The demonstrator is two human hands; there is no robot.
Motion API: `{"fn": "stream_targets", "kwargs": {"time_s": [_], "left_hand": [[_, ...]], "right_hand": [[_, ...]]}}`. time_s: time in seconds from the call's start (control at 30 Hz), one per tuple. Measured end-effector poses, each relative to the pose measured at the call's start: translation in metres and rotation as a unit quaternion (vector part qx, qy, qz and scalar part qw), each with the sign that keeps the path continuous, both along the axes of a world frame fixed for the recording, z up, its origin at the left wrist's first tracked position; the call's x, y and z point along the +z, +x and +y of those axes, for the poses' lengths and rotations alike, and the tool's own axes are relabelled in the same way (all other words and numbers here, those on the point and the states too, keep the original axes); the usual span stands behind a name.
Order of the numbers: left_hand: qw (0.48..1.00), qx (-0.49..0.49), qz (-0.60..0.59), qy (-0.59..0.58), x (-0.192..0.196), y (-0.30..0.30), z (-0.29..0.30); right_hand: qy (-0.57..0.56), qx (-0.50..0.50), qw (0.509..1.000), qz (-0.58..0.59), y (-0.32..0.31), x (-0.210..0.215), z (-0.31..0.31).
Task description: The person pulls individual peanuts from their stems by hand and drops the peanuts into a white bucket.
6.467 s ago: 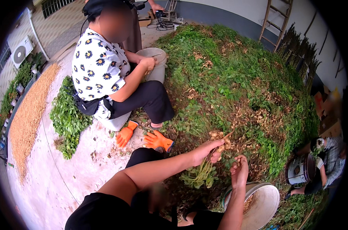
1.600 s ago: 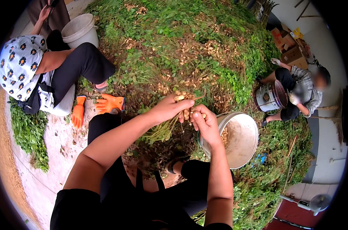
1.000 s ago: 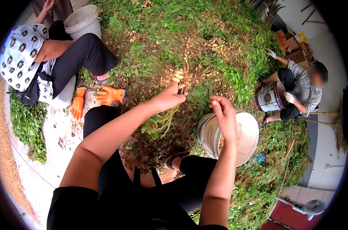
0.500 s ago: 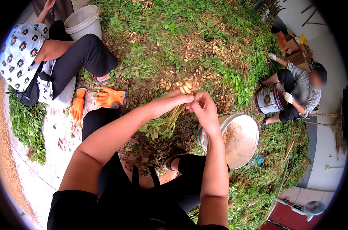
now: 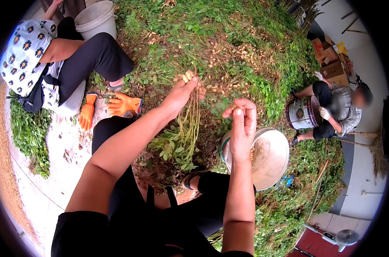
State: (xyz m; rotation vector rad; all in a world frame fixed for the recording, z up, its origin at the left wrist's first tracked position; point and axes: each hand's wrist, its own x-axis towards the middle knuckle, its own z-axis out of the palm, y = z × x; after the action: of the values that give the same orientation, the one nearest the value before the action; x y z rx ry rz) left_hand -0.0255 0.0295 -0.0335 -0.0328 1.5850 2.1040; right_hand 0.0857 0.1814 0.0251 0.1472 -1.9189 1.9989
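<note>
While our left hand (image 5: 180, 95) clamps a peanut plant (image 5: 183, 132) at frame centre, our right hand (image 5: 242, 124) pinches a pod above the metal bowl (image 5: 275, 160).

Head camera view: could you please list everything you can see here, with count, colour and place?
Peanut plant: one, green stems with tan pods, hanging from the left hand.
Pile of pulled plants: one, green and brown, across the top and right.
Metal basin: one, silver, right of centre, below the right hand.
Orange gloves: two, on the ground at left.
White bucket: one, top left.
Seated person in flowered top: one, far left.
Seated person in plaid shirt: one, far right, holding a metal pail.
Cardboard boxes: several, brown, top right.
Left hand: grip closed on the plant's pod end.
Right hand: raised above the basin, fingertips pinched together.
</note>
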Motion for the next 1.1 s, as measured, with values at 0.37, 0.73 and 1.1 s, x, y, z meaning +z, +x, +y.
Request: {"fn": "stream_targets", "kwargs": {"time_s": [0.37,0.73,1.1], "left_hand": [[0.987,-0.128,-0.001,0.100,0.017,0.014,-0.008],[0.978,-0.152,0.080,0.115,0.015,0.016,-0.009],[0.970,-0.190,0.108,0.102,0.019,0.018,-0.026]], "right_hand": [[-0.065,0.019,0.974,-0.218,-0.019,-0.034,0.008],[0.213,-0.049,0.968,-0.122,-0.025,-0.045,-0.004],[-0.169,0.007,0.967,-0.191,-0.032,-0.040,0.050]]}}
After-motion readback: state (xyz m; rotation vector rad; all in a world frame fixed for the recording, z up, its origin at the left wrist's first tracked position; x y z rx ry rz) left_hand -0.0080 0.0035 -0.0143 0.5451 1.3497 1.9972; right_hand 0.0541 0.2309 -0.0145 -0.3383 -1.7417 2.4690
